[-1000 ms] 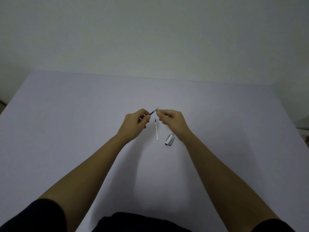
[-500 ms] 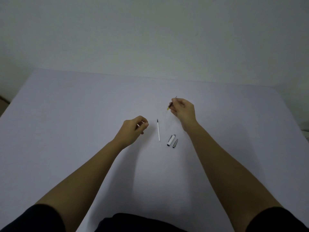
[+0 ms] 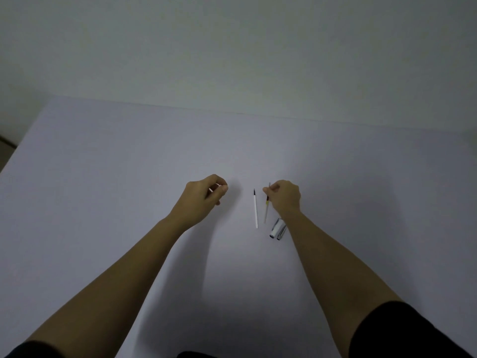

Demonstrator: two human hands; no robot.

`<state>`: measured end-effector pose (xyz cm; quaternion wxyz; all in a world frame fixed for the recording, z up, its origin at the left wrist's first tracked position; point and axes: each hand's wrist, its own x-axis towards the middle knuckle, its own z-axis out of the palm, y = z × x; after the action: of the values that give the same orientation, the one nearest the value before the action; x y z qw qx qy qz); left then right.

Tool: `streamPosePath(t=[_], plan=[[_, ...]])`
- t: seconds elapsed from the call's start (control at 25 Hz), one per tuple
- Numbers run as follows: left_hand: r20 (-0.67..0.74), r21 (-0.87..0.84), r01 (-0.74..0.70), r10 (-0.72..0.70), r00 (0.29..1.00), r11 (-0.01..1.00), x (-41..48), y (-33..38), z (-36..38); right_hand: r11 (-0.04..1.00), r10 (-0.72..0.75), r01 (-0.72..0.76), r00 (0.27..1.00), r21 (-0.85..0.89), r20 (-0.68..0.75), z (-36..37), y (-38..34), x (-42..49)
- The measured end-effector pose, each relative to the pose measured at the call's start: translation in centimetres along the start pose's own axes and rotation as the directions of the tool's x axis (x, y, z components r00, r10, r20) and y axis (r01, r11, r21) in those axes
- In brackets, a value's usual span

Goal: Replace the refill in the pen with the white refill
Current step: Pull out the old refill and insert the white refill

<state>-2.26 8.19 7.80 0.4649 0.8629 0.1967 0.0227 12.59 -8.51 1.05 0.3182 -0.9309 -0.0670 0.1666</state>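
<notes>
The right hand (image 3: pixel 285 198) pinches the old refill (image 3: pixel 267 204) near its tip, its tail low over the table (image 3: pixel 129 177), probably to lay it aside. The left hand (image 3: pixel 206 197) is curled around a small pale piece, likely the pen barrel (image 3: pixel 214 187), kept ready for reloading. The white refill (image 3: pixel 255 208) lies flat between the hands, within easy reach. The cap (image 3: pixel 277 228) rests by the right wrist, out of the way.
</notes>
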Motion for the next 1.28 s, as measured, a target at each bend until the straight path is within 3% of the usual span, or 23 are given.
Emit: streamPosePath(t=[0.36, 0.52, 0.64, 0.92, 1.04, 1.16, 1.28], plan=[[0.001, -0.010, 0.006, -0.006, 1.000, 1.000, 1.2, -0.5, 0.4, 0.999, -0.007, 0.006, 1.000, -0.049, -0.023, 0.3, -0.4, 0.4], [0.016, -0.028, 0.007, -0.007, 1.000, 1.000, 1.1, -0.2, 1.0, 0.993, -0.078, 0.083, 0.995, -0.087, 0.057, 0.9, -2.1, -0.5], [0.016, -0.022, -0.007, 0.007, 1.000, 1.000, 1.0, -0.1, 1.2, 0.964, -0.115, 0.144, 0.984, -0.226, 0.135, 2.3, -3.2, -1.5], [-0.002, -0.005, 0.011, -0.011, 1.000, 1.000, 0.7, -1.3, 0.7, 0.944, 0.007, 0.027, 0.995, -0.328, 0.102, 3.8, -4.2, -2.1], [-0.001, -0.018, 0.036, -0.036, 0.999, 0.999, 0.6, -1.6, 0.6, 0.984, 0.052, -0.036, 0.995, -0.172, 0.086, 4.0, -4.6, -2.1], [0.006, -0.055, 0.059, -0.059, 0.998, 0.997, 0.7, -1.6, 0.1, 0.980, 0.116, -0.129, 0.989, 0.151, 0.094, 3.4, -5.2, -1.9], [-0.012, -0.059, 0.053, -0.053, 0.998, 0.997, 1.0, -1.5, -1.0, 0.771, 0.186, -0.241, 0.971, 0.590, 0.153, 1.3, -6.1, -2.1]])
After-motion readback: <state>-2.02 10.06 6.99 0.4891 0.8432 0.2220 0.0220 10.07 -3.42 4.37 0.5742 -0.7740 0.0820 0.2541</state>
